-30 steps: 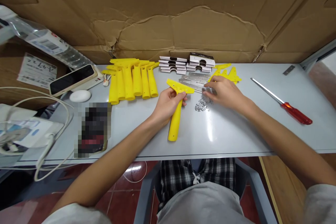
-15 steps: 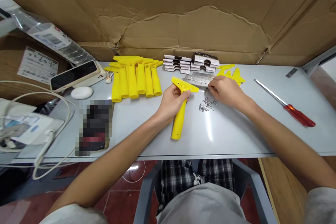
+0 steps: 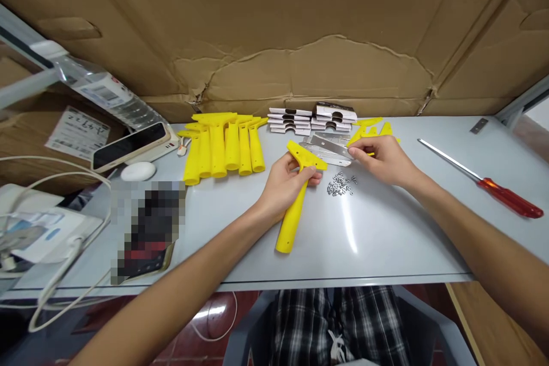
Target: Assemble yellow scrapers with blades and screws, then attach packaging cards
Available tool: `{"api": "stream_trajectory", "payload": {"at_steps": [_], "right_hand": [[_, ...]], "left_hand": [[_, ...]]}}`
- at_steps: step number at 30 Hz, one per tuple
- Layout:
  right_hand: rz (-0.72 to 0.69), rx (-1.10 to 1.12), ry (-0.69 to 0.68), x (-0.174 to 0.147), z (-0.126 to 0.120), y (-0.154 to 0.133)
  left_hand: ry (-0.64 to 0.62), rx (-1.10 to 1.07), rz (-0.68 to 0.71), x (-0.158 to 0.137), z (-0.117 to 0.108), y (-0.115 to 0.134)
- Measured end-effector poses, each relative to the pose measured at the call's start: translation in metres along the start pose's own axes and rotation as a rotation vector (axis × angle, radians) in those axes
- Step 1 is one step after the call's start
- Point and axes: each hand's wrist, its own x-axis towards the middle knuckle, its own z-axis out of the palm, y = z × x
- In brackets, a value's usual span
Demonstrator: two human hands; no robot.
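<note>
My left hand (image 3: 283, 186) is closed around the neck of a yellow plastic scraper handle (image 3: 292, 220), its wide head pointing away from me. Between the thumb and fingers of my right hand (image 3: 381, 160) is one end of a flat metal blade (image 3: 329, 145) with holes in it. The blade is held over a pile of metal blades (image 3: 334, 158), which it partly hides. Just nearer to me lies a heap of small screws and nuts (image 3: 339, 184). Beyond my right hand are several small yellow plastic pieces (image 3: 369, 128), partly covered by it.
Several yellow scraper handles (image 3: 218, 148) lie in a row at back left, beside stacks of white blade packets (image 3: 290, 120). A red screwdriver (image 3: 508, 197) and a single blade (image 3: 478, 126) lie right. A phone (image 3: 131, 148), bottle (image 3: 111, 91) and cables (image 3: 55, 291) crowd the left.
My right hand has lifted a metal blade off the pile and drawn slightly back to the right. My left hand still holds the scraper handle. The camera view has tilted up a little.
</note>
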Motion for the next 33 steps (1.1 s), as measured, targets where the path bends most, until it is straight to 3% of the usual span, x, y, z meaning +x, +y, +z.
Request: {"api": "stream_trajectory", "payload": {"at_steps": [16,24,33], "right_hand": [[-0.007,0.224,-0.092,-0.011,0.004,-0.013],[0.158,0.493,-0.111,-0.014,0.009,-0.017],[0.046,0.498,-0.126,-0.013,0.014,-0.013]], "left_hand": [[-0.1,-0.012,0.02,-0.01,0.003,-0.002],[-0.105,-0.017,0.016,-0.012,0.005,-0.001],[-0.086,-0.011,0.012,-0.013,0.004,-0.001]]}}
